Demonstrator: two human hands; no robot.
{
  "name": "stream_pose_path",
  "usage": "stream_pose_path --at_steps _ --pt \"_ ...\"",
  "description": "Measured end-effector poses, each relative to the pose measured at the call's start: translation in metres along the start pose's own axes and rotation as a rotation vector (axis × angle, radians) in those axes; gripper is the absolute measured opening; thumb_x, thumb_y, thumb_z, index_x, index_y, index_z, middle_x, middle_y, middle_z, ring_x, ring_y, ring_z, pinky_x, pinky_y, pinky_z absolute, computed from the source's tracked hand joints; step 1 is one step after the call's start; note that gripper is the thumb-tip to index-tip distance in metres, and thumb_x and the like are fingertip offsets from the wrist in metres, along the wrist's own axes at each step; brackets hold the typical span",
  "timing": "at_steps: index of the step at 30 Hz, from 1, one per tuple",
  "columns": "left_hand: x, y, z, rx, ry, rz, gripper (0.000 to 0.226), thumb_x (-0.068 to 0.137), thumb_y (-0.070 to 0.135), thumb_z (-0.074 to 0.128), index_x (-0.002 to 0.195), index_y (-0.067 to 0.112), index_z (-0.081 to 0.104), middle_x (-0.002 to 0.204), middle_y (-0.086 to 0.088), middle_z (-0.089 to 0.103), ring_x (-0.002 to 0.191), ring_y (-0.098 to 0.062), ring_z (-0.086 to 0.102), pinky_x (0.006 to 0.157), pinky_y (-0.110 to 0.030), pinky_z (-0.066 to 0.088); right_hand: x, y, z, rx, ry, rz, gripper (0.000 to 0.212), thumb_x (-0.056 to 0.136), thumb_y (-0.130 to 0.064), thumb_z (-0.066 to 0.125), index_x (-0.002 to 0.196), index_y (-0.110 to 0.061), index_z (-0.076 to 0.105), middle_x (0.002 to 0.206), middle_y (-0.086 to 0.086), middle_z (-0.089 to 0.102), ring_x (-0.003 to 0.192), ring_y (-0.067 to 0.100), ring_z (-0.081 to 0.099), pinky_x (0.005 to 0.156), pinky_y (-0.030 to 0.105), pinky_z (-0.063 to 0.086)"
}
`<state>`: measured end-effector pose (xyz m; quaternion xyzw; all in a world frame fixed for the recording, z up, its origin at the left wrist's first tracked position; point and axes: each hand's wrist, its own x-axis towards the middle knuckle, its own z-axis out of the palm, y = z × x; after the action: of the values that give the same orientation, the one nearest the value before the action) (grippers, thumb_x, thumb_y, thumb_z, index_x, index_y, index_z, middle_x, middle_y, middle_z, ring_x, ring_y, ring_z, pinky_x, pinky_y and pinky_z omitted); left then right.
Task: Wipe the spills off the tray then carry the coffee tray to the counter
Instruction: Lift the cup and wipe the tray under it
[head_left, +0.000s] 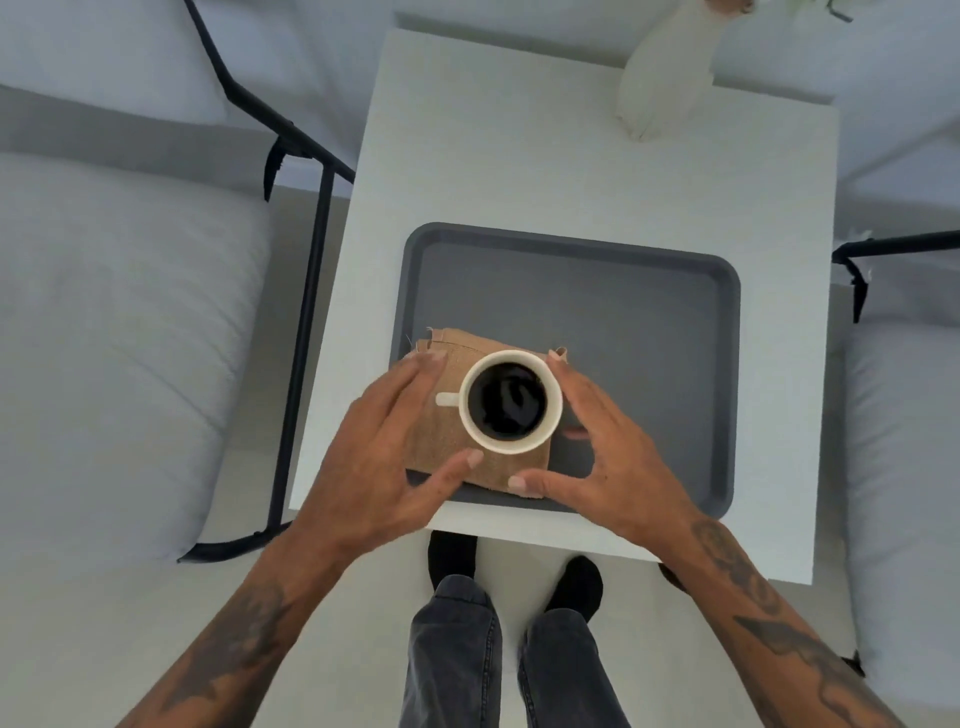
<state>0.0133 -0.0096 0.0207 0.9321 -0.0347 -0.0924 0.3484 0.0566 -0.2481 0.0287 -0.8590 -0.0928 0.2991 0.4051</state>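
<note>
**Over the tray: cup and cloth between both hands**

On the near-left part of the grey tray (597, 291) a tan cloth (441, 426) lies folded flat, and a white cup (511, 401) of black coffee stands on top of it, handle pointing left; tray sits on a white table (519, 171), near its front edge; a white vase (660, 78) stands at the far side, well apart.

Left hand (374, 457) is spread, fingers splayed, fingertips resting on or just over the cloth's left edge, thumb at its near edge; it grips nothing. Right hand (608, 457) is likewise spread wide, fingers curved round the cup's right side, thumb at the cloth's near edge; whether any finger touches the cup wall I cannot tell.

I can make out no spill on the bare tray from this view; the surface reads uniformly grey.

My judgement of the step: the cloth cannot wipe while the cup stands on it; so the cup wants freeing first. To do it well I would take the cup by handle or wall with one hand, lift straight up, keep it level since it is nearly full; pin the cloth with the other hand so it does not drag; set the cup on bare tray, then wipe.
</note>
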Motion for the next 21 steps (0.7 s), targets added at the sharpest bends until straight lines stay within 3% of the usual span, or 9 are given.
stream_pose_path --at_steps 2,3,5,7,11,14,16,18,21 --pt "0.017 0.007 -0.006 0.036 -0.104 0.101 0.089 0.084 0.066 0.059 0.154 0.022 0.028 0.158 0.004 0.034 0.142 0.001 0.023 0.114 -0.013 0.015 0.000 0.003 0.001 0.049 0.047 -0.020 0.093 0.075 -0.059 0.071 0.150 -0.044 0.020 0.155 -0.021 0.029 0.131 0.006 0.047 0.104 0.039 0.048" --pt "0.025 0.009 -0.006 0.042 -0.161 0.125 0.090 0.084 0.069 0.057 0.155 0.023 0.025 0.159 0.005 0.033 0.140 0.001 0.026 0.115 -0.014 0.021 0.002 0.004 0.002 0.051 0.070 -0.032 0.089 0.076 -0.060 0.068 0.150 -0.042 0.023 0.154 -0.019 0.032 0.127 0.006 0.052 0.102 0.038 0.050" --pt "0.035 0.006 -0.004 0.026 -0.256 0.112 0.094 0.082 0.068 0.060 0.156 0.027 0.020 0.160 0.010 0.030 0.141 -0.006 0.034 0.113 -0.028 0.037 0.004 0.008 0.002 0.043 0.090 -0.056 0.085 0.078 -0.062 0.064 0.150 -0.039 0.027 0.153 -0.017 0.036 0.125 0.006 0.054 0.100 0.035 0.052" --pt "0.039 0.001 -0.002 -0.038 -0.307 0.039 0.098 0.076 0.063 0.071 0.155 0.035 0.020 0.158 0.015 0.033 0.137 -0.006 0.041 0.110 -0.034 0.042 0.005 0.012 0.002 0.070 0.091 -0.069 0.083 0.079 -0.057 0.067 0.150 -0.036 0.030 0.151 -0.016 0.040 0.124 0.005 0.055 0.099 0.032 0.052" --pt "0.044 -0.001 0.002 -0.091 -0.285 0.002 0.098 0.068 0.058 0.078 0.151 0.039 0.030 0.149 0.017 0.047 0.124 0.006 0.042 0.103 -0.016 0.035 0.006 0.016 0.004 0.112 0.101 -0.088 0.081 0.080 -0.046 0.071 0.150 -0.033 0.033 0.145 -0.016 0.048 0.121 0.002 0.057 0.101 0.019 0.046" --pt "0.044 -0.002 0.001 -0.084 -0.288 0.007 0.097 0.070 0.055 0.079 0.152 0.034 0.032 0.150 0.015 0.048 0.130 -0.002 0.047 0.106 -0.021 0.037 0.007 0.019 0.005 0.128 0.094 -0.063 0.080 0.079 -0.046 0.071 0.149 -0.035 0.033 0.141 -0.015 0.053 0.118 0.003 0.060 0.100 0.015 0.045" --pt "0.042 -0.004 0.003 -0.090 -0.291 0.007 0.095 0.071 0.054 0.079 0.152 0.032 0.033 0.150 0.014 0.047 0.132 -0.003 0.046 0.106 -0.014 0.034 0.007 0.022 0.005 0.118 0.086 -0.043 0.080 0.079 -0.045 0.071 0.149 -0.038 0.032 0.140 -0.015 0.054 0.116 0.004 0.062 0.098 0.011 0.043" --pt "0.040 -0.003 0.003 -0.110 -0.298 -0.003 0.095 0.070 0.057 0.077 0.152 0.033 0.034 0.150 0.017 0.046 0.130 0.006 0.041 0.105 -0.006 0.030 0.006 0.021 0.006 0.112 0.078 -0.030 0.079 0.080 -0.044 0.072 0.148 -0.040 0.032 0.140 -0.016 0.054 0.115 0.004 0.062 0.100 0.016 0.045" --pt "0.041 0.004 -0.003 -0.112 -0.305 -0.006 0.094 0.070 0.062 0.073 0.151 0.035 0.033 0.148 0.020 0.046 0.128 0.006 0.043 0.107 -0.019 0.039 0.005 0.012 0.000 0.084 0.077 -0.026 0.077 0.079 -0.046 0.071 0.145 -0.047 0.030 0.136 -0.021 0.053 0.110 -0.006 0.061 0.100 0.024 0.048"
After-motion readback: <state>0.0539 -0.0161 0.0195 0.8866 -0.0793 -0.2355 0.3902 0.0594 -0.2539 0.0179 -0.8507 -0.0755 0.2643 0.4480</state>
